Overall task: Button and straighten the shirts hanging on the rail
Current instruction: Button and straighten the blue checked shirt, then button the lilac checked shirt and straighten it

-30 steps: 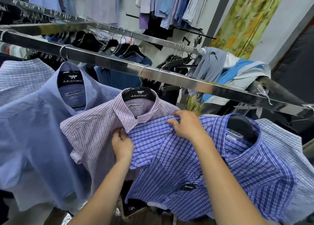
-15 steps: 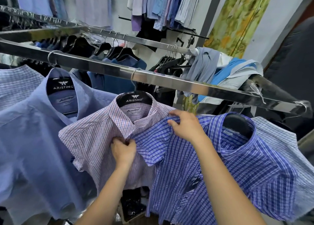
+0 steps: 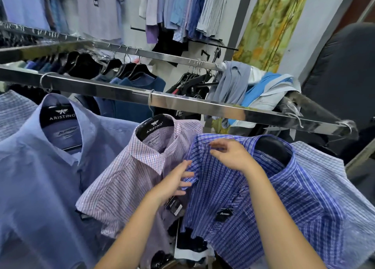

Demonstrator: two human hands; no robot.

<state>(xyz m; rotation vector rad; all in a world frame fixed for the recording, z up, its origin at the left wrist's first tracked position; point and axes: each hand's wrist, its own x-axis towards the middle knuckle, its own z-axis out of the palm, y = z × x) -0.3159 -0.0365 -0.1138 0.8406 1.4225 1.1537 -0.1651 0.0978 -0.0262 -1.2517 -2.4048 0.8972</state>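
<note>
My left grip (image 3: 174, 180) is released, with its fingers (image 3: 187, 174) straight and their tips touching the folded sleeve edge of the blue check shirt (image 3: 253, 197). My right grip (image 3: 229, 155) rests higher up on the same shirt's shoulder, with fingers bent and the thumb close beneath the forefinger. I cannot tell whether any cloth is caught between them. The blue check shirt hangs under both grips and spreads away to the right of them, its collar just beyond the right grip. A dark tag (image 3: 224, 214) lies on its front below that grip. Just left of the left grip hangs the pink check shirt (image 3: 125, 177) on a black hanger (image 3: 155, 124), its collar open. Above both grips runs the steel rail (image 3: 203, 106). Well left of them hangs a plain blue shirt (image 3: 40, 177).
</note>
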